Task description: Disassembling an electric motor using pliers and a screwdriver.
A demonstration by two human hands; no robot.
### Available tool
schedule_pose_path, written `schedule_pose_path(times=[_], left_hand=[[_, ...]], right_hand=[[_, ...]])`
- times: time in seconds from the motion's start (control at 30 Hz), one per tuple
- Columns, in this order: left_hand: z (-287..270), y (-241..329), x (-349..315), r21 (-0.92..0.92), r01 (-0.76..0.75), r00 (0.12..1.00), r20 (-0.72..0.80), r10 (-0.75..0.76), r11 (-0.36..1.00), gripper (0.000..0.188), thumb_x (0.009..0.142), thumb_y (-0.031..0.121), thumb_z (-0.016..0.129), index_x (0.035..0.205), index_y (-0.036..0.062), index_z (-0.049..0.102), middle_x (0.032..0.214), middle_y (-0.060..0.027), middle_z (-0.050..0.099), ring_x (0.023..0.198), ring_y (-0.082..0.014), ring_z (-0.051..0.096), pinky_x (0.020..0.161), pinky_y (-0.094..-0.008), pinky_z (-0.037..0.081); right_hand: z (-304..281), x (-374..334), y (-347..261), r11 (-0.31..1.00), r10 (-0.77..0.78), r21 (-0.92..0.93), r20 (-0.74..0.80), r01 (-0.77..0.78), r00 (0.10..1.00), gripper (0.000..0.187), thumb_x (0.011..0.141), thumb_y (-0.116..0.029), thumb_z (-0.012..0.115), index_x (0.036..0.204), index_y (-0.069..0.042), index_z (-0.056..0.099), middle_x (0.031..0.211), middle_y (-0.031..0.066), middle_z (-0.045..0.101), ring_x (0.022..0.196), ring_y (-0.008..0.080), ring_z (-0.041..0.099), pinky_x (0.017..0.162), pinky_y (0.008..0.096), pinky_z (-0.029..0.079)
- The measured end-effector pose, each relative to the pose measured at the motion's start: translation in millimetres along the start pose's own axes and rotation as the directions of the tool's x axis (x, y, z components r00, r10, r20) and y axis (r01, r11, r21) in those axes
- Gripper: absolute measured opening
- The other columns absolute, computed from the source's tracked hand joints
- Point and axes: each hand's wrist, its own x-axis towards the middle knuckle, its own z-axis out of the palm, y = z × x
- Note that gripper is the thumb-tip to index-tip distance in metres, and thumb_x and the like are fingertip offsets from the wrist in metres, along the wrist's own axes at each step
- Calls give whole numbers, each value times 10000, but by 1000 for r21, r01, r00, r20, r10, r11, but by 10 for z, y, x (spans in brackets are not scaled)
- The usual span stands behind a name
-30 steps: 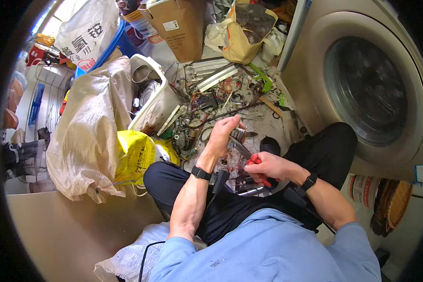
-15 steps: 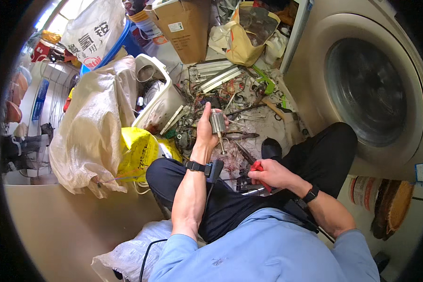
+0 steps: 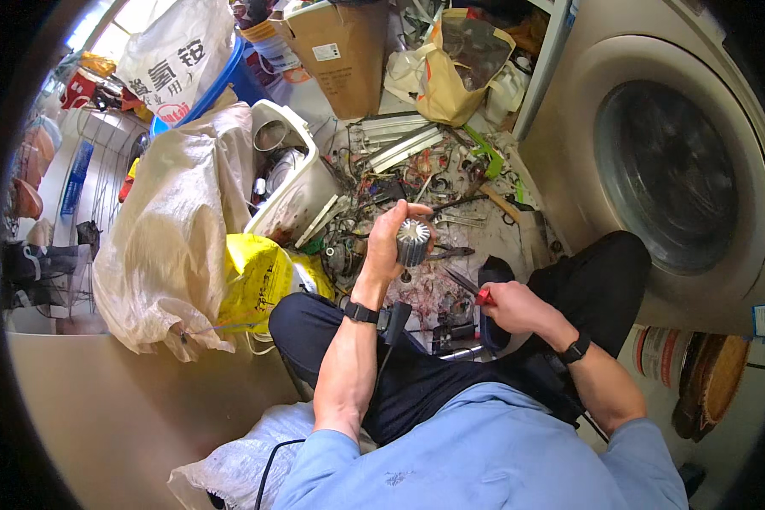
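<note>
Held up over the floor, my left hand (image 3: 386, 245) is wrapped round a ribbed metal cylinder (image 3: 412, 244) that looks like a motor rotor. Its round end with radial fins faces up at me, and the shaft below is mostly hidden. To the right, my right hand (image 3: 521, 308) grips pliers (image 3: 463, 282) by their red handles. Their long dark jaws point up and left toward the cylinder without touching it. A second dark pair of pliers (image 3: 452, 252) lies on the floor just beyond the cylinder.
Loose wires, scraps and metal strips (image 3: 405, 149) litter the floor ahead, with a hammer (image 3: 500, 202) among them. A white bin (image 3: 302, 195) with metal cans, a yellow bag (image 3: 259, 276) and a large sack (image 3: 166, 229) stand left. The washing machine (image 3: 561, 161) bounds the right.
My left hand has tilted the cylinder so its finned end faces me and its shaft no longer shows plainly. My right hand has moved slightly right and up with the pliers.
</note>
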Motion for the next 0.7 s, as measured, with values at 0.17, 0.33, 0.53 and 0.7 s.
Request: schedule_pose_path(times=[0.17, 0.33, 0.53, 0.7], left_hand=[[-42, 37, -52, 99, -55, 994, 95, 46, 993, 623, 1110, 512, 446, 977, -30, 724, 805, -182, 728, 665, -265, 701, 610, -364, 568], [13, 166, -96, 67, -33, 993, 115, 25, 997, 718, 1119, 543, 369, 938, -53, 727, 771, -211, 725, 651, -303, 705, 603, -384, 575], [51, 253, -141, 40, -1, 990, 144, -5, 999, 779, 1112, 580, 334, 1000, -80, 733, 791, -227, 741, 645, -301, 718, 610, -379, 593], [48, 271, -159, 9, -11, 988, 155, 10, 1000, 800, 1102, 610, 347, 1011, -81, 740, 800, -219, 750, 647, -282, 730, 613, -363, 603]], right_hand=[[-144, 28, -120, 964, -48, 265, 88, 23, 995, 212, 942, -204, 692, 1075, -40, 706, 971, 234, 740, 972, 444, 706, 826, 511, 546], [-32, 76, 40, 988, -112, 103, 2, 112, 994, 210, 951, -216, 696, 1046, -29, 700, 940, 242, 738, 928, 441, 714, 801, 519, 553], [123, 141, 100, 994, -110, -20, 67, 112, 992, 198, 946, -227, 691, 1062, -68, 706, 887, 213, 732, 892, 426, 712, 780, 510, 561], [199, 137, 135, 989, -123, -61, 148, 133, 981, 227, 934, -235, 700, 1089, -69, 706, 896, 208, 738, 902, 421, 716, 791, 516, 563]])
